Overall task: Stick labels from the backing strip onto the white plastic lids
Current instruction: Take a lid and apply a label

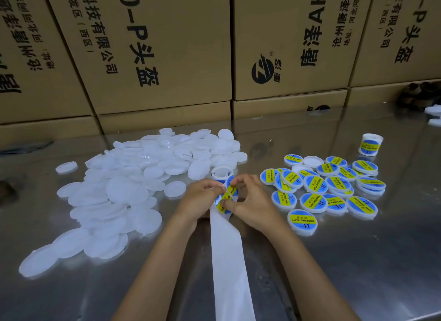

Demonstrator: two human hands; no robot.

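A white backing strip (228, 253) runs from the bottom edge up to my hands at the table's middle. My left hand (201, 197) pinches the strip's top end. My right hand (250, 201) pinches a blue and yellow round label (226, 197) at that end, thumb and fingertips curled on it. A big heap of plain white plastic lids (133, 184) lies to the left. To the right lies a group of lids bearing blue and yellow labels (322, 189). A small white ring-shaped lid (222, 172) sits just beyond my hands.
The table (358, 261) is shiny metal. Brown cardboard boxes (167, 58) with black print wall off the far edge. A small stack of labelled lids (370, 145) stands at the right rear. A few white lids (433, 114) and a dark object (417, 93) sit far right.
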